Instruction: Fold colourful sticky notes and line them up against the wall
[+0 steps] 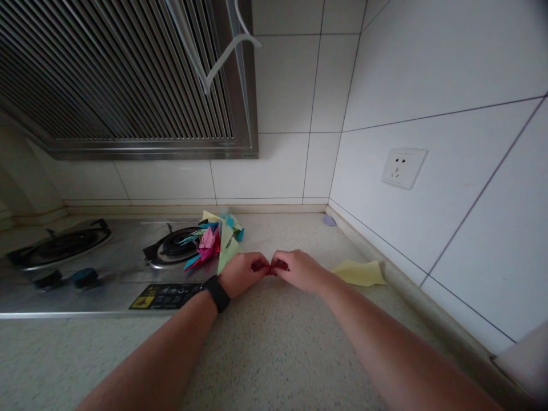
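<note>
A small piece of red paper (270, 270) is pinched between my two hands, low over the speckled countertop (274, 342). My left hand (243, 273), with a black watch at its wrist, closes thumb and fingers on the paper's left side. On the other side my right hand (299, 270) grips it the same way, the fingertips of both hands nearly meeting. Most of the red paper is hidden by the fingers. Left of my left hand lies a pile of colourful folded paper (208, 240). Yellow paper (360, 273) lies just beyond my right forearm.
A gas stove (115, 268) with two burners fills the left, the paper pile partly over its right edge. Above it hangs a slatted range hood (128, 74). A small purple piece (329, 220) sits in the back corner. A socket (403, 168) is on the right wall.
</note>
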A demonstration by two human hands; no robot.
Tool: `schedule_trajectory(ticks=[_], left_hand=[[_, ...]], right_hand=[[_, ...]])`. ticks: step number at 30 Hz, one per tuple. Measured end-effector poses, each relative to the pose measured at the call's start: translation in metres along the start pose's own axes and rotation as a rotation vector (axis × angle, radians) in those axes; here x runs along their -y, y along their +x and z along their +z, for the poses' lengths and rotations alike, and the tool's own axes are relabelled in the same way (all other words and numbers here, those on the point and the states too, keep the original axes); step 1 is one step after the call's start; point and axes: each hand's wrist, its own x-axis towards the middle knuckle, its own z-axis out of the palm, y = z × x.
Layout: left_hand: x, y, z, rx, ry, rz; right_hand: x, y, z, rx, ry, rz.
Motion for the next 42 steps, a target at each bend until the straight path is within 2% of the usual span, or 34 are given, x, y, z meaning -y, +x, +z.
schedule_trajectory(ticks=[7, 17, 26, 32, 37, 42], left_hand=[[0.0, 0.001, -0.001, 0.036, -0.174, -0.005], [-0.002, 0.001, -0.004, 0.031, -0.168, -0.017], [0.012, 0.003, 0.003, 0.086, -0.577, -0.152], [0.006, 0.001, 0.001, 0.084, -0.636, -0.156], [0.002, 0.0, 0.0, 0.1, -0.716, -0.198], [0.003, 0.001, -0.001, 0.088, -0.731, -0.165]], right_hand=[[0.0, 0.003, -0.002, 0.008, 0.077, -0.024], [0.0, 0.003, -0.008, 0.021, 0.207, -0.028], [-0.006, 0.005, -0.001, -0.001, 0.505, 0.046], [-0.008, 0.005, 0.003, 0.069, 0.596, 0.055], [-0.01, 0.006, -0.002, 0.043, 0.609, 0.011], [-0.011, 0.007, -0.004, 0.009, 0.675, 0.002]])
